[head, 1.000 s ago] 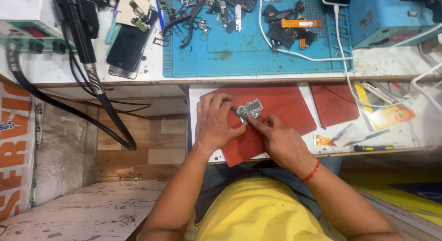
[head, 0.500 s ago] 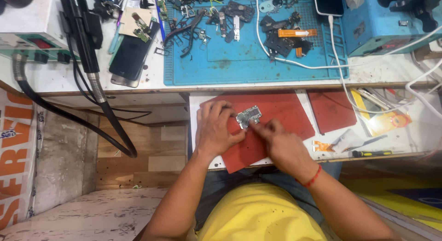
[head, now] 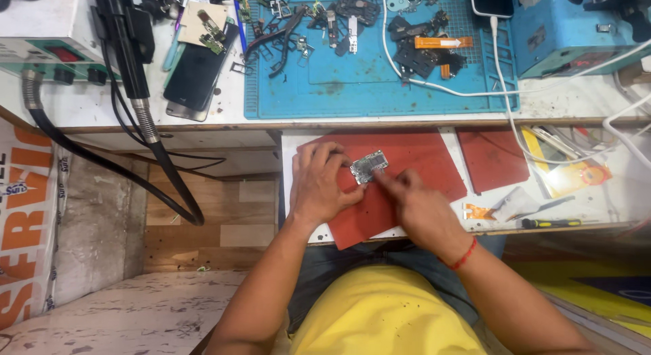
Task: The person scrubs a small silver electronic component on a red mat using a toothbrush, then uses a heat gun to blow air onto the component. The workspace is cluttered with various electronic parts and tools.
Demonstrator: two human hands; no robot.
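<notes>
A small silver circuit board (head: 369, 166) lies on a red mat (head: 420, 158) on the lower pull-out shelf. My left hand (head: 322, 182) rests on the mat and pinches the board's left edge with its fingertips. My right hand (head: 415, 206) comes in from the right, its fingers bunched and pressed against the board's lower right corner. I cannot tell whether it holds a small tool. A red thread band circles my right wrist.
A second red mat (head: 491, 158), a black-handled screwdriver (head: 550, 223) and a small tube (head: 512, 206) lie to the right. Above, a blue work mat (head: 352, 84) carries several phone parts, a white cable (head: 505, 90) and a dark phone (head: 196, 73). A hot-air station (head: 41, 43) stands far left.
The view has shifted slightly. Both hands stay on the circuit board; my right hand's fingers have moved a little along its lower edge.
</notes>
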